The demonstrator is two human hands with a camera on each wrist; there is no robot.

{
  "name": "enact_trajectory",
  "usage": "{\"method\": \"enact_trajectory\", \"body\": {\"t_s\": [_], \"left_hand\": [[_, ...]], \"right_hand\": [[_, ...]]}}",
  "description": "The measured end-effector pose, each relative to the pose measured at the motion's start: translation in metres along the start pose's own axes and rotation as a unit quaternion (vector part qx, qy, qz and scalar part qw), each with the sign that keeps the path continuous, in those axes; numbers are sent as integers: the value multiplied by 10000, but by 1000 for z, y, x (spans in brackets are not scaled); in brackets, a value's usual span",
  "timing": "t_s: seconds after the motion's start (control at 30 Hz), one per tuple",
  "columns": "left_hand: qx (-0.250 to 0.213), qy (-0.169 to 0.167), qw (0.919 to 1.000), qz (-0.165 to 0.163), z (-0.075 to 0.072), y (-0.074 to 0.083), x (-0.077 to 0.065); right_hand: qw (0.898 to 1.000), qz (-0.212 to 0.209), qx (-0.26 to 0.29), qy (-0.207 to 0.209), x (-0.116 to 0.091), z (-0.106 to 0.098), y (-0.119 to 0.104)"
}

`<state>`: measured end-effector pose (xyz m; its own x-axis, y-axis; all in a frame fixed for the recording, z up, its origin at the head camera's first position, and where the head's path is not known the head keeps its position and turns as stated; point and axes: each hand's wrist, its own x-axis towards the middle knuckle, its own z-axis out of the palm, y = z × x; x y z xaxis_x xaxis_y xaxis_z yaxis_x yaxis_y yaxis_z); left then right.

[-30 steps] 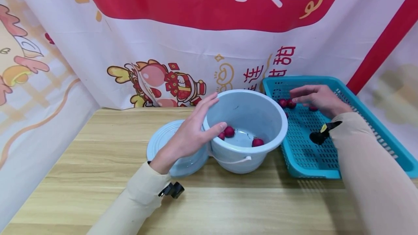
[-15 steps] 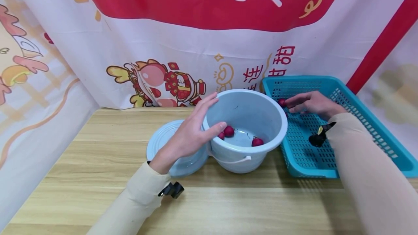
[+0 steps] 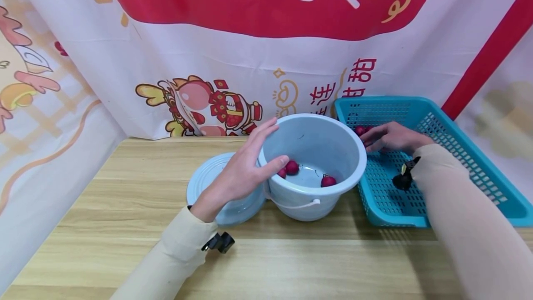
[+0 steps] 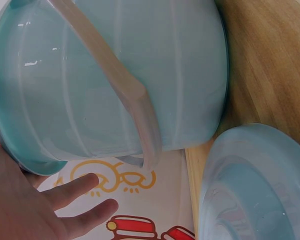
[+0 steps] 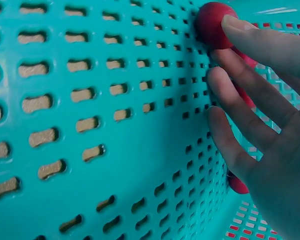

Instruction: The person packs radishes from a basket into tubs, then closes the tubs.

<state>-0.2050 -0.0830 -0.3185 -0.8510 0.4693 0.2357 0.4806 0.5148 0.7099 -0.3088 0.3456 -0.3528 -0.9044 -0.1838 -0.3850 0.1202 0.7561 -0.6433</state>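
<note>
A light blue bucket stands on the table with several round dark-red fruits inside. My left hand rests at its left rim, fingers fairly straight and thumb lying over the edge. In the left wrist view, the bucket's pale handle hangs along its side. My right hand reaches into the teal basket near its left wall. The right wrist view shows its thumb and index fingertip at either side of a smooth red fruit; the other fingers spread over the basket's perforated surface.
A light blue lid lies on the wooden table, left of the bucket. More red fruits sit in the basket's far left corner. A printed cloth hangs behind, and the basket's raised walls surround my right hand.
My right hand has moved left and slightly down within the basket, its fingers reaching the fruit by the left wall. The left hand and bucket have stayed in place.
</note>
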Motion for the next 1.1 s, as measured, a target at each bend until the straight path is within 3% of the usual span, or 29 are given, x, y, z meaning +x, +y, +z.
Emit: {"method": "enact_trajectory", "body": {"t_s": [0.5,0.8,1.1], "left_hand": [[-22,-5,10000,-27,-1,1,0],[14,-10,10000,-50,0,0,0],[9,-5,10000,-42,-1,0,0]], "right_hand": [[9981,89,-603,-16,3,2,-11],[9982,204,-74,565,-6,-6,-17],[9922,-108,586,1099,-22,-15,-32]]}}
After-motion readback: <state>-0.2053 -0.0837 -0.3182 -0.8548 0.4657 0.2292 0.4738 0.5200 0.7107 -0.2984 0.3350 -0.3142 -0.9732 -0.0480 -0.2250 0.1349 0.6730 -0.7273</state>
